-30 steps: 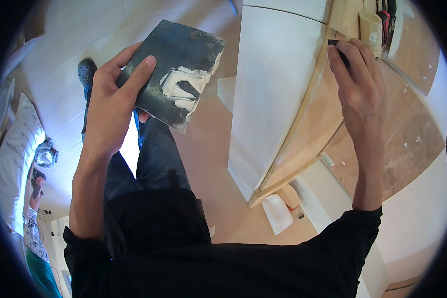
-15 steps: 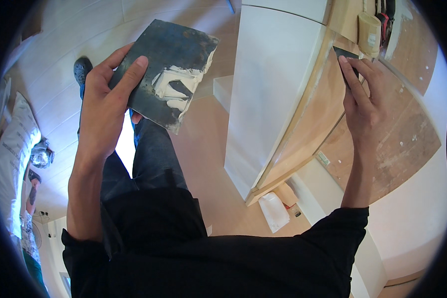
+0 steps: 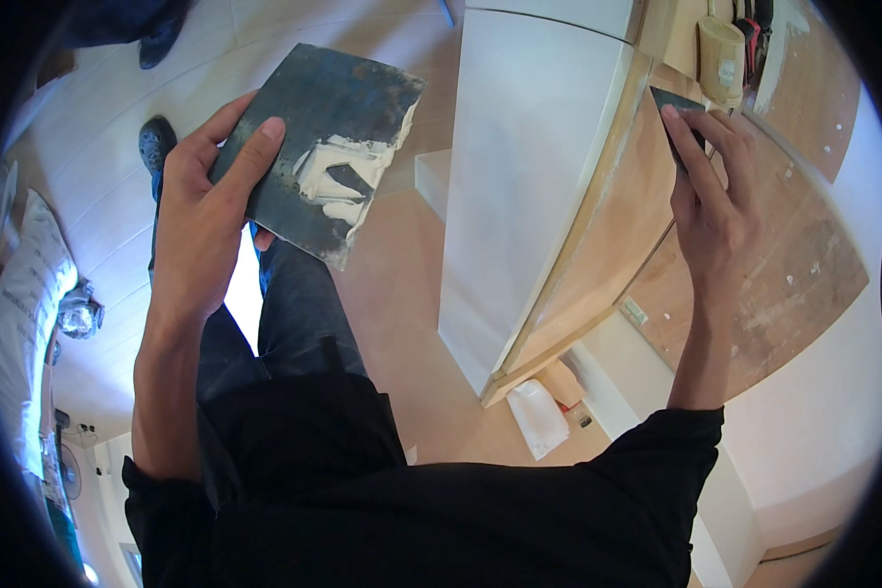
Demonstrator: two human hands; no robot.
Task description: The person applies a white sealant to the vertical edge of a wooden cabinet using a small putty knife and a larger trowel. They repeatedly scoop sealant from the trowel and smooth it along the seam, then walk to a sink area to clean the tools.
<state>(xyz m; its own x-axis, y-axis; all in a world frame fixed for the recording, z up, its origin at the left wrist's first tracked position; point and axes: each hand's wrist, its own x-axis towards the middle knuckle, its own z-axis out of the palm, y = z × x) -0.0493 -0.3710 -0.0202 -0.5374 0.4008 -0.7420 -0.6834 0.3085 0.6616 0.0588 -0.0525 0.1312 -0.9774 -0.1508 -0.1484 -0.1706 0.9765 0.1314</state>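
We held the dark metal plate (image 3: 333, 90) in our left hand (image 3: 206, 206), well apart from the wooden panel, with the thumb pressed on its upper face and the fingers wrapped underneath. The white paste (image 3: 339, 154) sat toward the plate's right side, around a bare dark patch. Our right hand (image 3: 715, 201) held the small dark blade (image 3: 668, 97), the index finger stretched along it and the others bent; the thumb was mostly hidden, so we could not tell how it pressed.

We judged that the plate wanted a level, steady grip, since paste reached its ragged right edge and could drop. The blade seemed to want a firm finger close behind its edge, a low, even angle and light pressure.

The blade was beside the narrow wood strip (image 3: 576, 235) that ran between the white panel (image 3: 519, 167) and the wooden panel (image 3: 612, 230); we could not tell whether it touched. Near our knuckles hung a cream paddle-shaped tool (image 3: 720, 64) and red-and-black handles (image 3: 752, 44), so upward room looked tight. Over the floor (image 3: 392, 284), between plate and white panel, there seemed room to bring the hands together.
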